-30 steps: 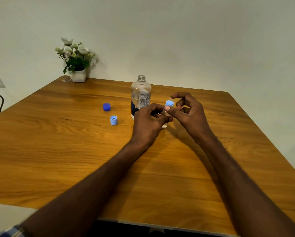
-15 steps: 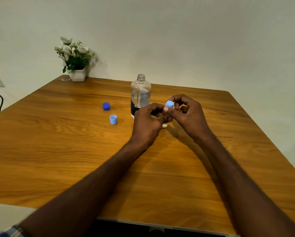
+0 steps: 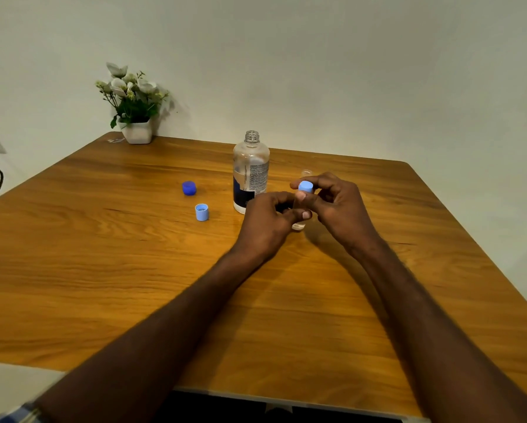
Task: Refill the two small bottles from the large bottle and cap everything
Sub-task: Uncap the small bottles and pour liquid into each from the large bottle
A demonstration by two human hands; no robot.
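Two loose caps on tabletop (image 3: pixel 103 239): dark blue cap (image 3: pixel 189 188), light blue cap (image 3: pixel 201 212). Large bottle (image 3: pixel 251 169) stands uncapped. Left hand (image 3: pixel 266 222) grips small bottle (image 3: pixel 298 225); right hand (image 3: pixel 337 203) pinches cap on top (image 3: pixel 305 186). 2nd small bottle (image 3: pixel 306 173) just behind, mostly hidden.

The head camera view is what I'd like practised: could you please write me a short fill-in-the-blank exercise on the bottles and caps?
1. The large bottle stands with no ____ on its neck.
2. The right hand pinches a light blue cap on the small ____ held by the left hand.
3. Left of the large bottle, ____ loose caps lie on the table.

Missing words: cap; bottle; two
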